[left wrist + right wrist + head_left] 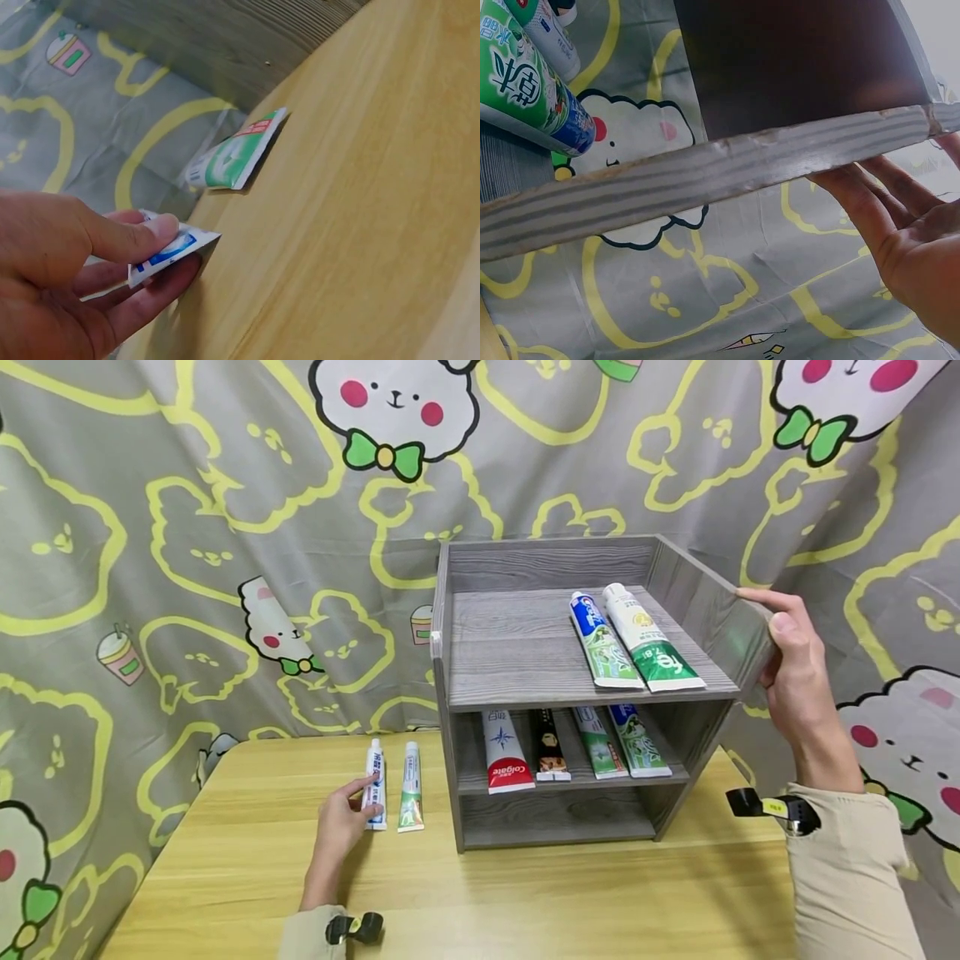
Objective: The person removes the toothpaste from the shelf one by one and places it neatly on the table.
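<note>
My left hand (341,818) pinches a white-and-blue toothpaste tube (373,802) near its flat end, thumb on top and fingers beneath. In the left wrist view that flat end (176,251) is tilted, close over the table. Just right of it on the table lies a white-and-green toothpaste tube (411,789). At the upper front corner of the grey wood-grain shelf (712,589), my right hand (798,668) holds the right side panel, index finger along the top edge. In the right wrist view, other fingers (855,199) reach behind this panel (727,169).
On the shelf's top tier lie a blue-and-green toothpaste tube (606,643) and a larger white-and-green one (652,639). Several tubes, including a red-and-white Colgate tube (510,756), lie on the middle tier. A patterned curtain (225,552) hangs behind the wooden table (562,902).
</note>
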A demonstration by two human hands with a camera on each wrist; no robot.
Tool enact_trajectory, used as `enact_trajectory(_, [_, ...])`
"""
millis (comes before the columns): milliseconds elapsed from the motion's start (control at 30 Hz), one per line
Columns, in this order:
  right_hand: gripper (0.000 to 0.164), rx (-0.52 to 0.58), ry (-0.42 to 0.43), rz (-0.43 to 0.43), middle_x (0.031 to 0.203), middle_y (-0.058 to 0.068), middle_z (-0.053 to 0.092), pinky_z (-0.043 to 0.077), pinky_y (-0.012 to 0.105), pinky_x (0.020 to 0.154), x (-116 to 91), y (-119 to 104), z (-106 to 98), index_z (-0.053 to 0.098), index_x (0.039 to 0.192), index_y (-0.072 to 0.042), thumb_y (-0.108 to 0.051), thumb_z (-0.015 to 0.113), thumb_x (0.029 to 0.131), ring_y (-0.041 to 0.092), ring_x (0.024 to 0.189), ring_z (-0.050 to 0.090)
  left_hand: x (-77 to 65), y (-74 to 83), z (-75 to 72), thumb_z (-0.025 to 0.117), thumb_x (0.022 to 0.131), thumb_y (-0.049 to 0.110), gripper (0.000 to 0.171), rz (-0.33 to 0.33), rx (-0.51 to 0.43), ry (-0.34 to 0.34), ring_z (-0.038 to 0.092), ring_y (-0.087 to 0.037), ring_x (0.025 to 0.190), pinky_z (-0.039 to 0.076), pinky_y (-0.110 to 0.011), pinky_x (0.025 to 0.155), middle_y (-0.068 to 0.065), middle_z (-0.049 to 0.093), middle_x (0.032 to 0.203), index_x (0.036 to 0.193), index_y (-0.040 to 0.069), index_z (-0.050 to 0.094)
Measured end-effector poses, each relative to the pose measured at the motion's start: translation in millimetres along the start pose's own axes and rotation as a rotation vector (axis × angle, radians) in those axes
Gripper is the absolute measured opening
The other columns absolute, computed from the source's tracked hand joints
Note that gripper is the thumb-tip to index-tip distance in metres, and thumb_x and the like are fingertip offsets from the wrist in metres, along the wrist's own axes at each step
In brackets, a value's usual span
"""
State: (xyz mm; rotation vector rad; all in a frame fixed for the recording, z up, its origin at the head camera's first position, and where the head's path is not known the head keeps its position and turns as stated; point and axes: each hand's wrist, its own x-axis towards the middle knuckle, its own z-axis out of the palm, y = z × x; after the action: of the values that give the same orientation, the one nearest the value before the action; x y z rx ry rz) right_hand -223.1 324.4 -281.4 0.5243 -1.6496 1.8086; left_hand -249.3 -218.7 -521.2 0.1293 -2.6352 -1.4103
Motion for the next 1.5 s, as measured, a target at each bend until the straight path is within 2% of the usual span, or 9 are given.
enact_trajectory(200, [0.045,-0.016,0.032,0.010,0.091,0.016,0.052,0.009,0.037,0.046,-1.2,-1.4,1.7,0.057,0.139,0.002,-0.023,0.048,0.102,0.017,0.055,0.040,-3.1,6.1,2.1,0.077,0.085,-0.008,0.049,0.030,0.094,0.005,0.068,-0.045,0.104,0.062,-0.037,0.074,-0.036,0.063,0.123,0.133,-0.003,0.065])
enact_trajectory(433, [0.045,-0.024,0.028,0.012,0.091,0.014,0.052,0.008,0.037,0.047,-1.2,-0.6,1.7,0.056,0.140,0.002,-0.023,0.048,0.103,0.016,0.055,0.038,-4.6,6.8,3.4,0.080,0.084,-0.002,0.043,0.073,0.252,0.048,0.067,-0.031,0.087,0.057,-0.038,0.065,-0.030,0.066,0.120,0.126,-0.002,0.070])
enact_trajectory(767, [0.042,-0.008,-0.040,0.014,0.100,0.012,0.052,0.012,0.037,0.046,-4.0,-1.0,-3.1,0.059,0.139,-0.004,-0.022,0.045,0.104,0.016,0.062,0.041,-5.0,9.1,-0.5,0.075,0.088,-0.001,0.045,0.088,0.258,0.008,0.062,-0.038,0.102,0.054,-0.053,0.083,-0.032,0.060,0.129,0.132,-0.001,0.067])
enact_trajectory(933, [0.045,-0.037,0.001,0.015,0.099,0.015,0.052,0.012,0.036,0.045,-2.8,-0.3,-1.5,0.057,0.140,0.000,-0.024,0.047,0.103,0.017,0.059,0.039,-7.2,19.3,-9.1,0.073,0.091,0.000,0.044,0.109,0.226,0.005,0.060,-0.046,0.112,0.051,-0.060,0.092,-0.033,0.057,0.132,0.134,0.000,0.065])
enact_trajectory(1033, [0.048,-0.036,0.028,0.018,0.097,0.016,0.051,0.011,0.035,0.046,0.0,0.4,0.3,0.055,0.140,0.003,-0.025,0.049,0.102,0.019,0.059,0.038,-9.1,28.0,-16.0,0.071,0.093,0.002,0.040,0.138,0.204,0.012,0.062,-0.047,0.111,0.054,-0.058,0.089,-0.031,0.059,0.132,0.133,0.001,0.065])
enact_trajectory(1167, [0.047,-0.041,0.008,0.007,0.095,0.015,0.050,0.009,0.036,0.047,2.1,-2.2,1.6,0.056,0.140,0.002,-0.025,0.048,0.103,0.018,0.058,0.036,-13.8,43.1,-24.7,0.068,0.097,0.007,0.034,0.145,0.173,0.013,0.064,-0.040,0.107,0.058,-0.045,0.075,-0.026,0.063,0.131,0.131,0.002,0.068])
enact_trajectory(1267, [0.044,-0.018,-0.013,0.005,0.095,0.014,0.053,0.016,0.030,0.043,0.2,-3.5,0.9,0.058,0.139,0.000,-0.023,0.048,0.103,0.016,0.058,0.041,-18.0,52.7,-29.9,0.067,0.099,0.008,0.032,0.144,0.139,0.006,0.066,-0.035,0.104,0.057,-0.035,0.068,-0.023,0.065,0.130,0.130,0.002,0.068])
enact_trajectory(1400, [0.043,-0.031,0.001,0.015,0.091,0.013,0.053,0.015,0.032,0.042,-1.9,-3.2,0.7,0.059,0.138,-0.001,-0.023,0.047,0.103,0.014,0.055,0.040,-24.7,67.3,-35.9,0.066,0.101,0.011,0.030,0.179,0.114,0.017,0.067,-0.031,0.100,0.056,-0.030,0.068,-0.019,0.068,0.127,0.129,0.003,0.069])
enact_trajectory(1500, [0.043,-0.047,-0.018,0.011,0.089,0.012,0.049,0.008,0.038,0.048,-3.5,-2.5,-1.2,0.059,0.139,-0.003,-0.023,0.046,0.104,0.015,0.055,0.034,-29.7,79.1,-39.5,0.065,0.102,0.014,0.028,0.246,0.092,0.036,0.068,-0.030,0.099,0.057,-0.032,0.072,-0.016,0.071,0.123,0.128,0.005,0.070])
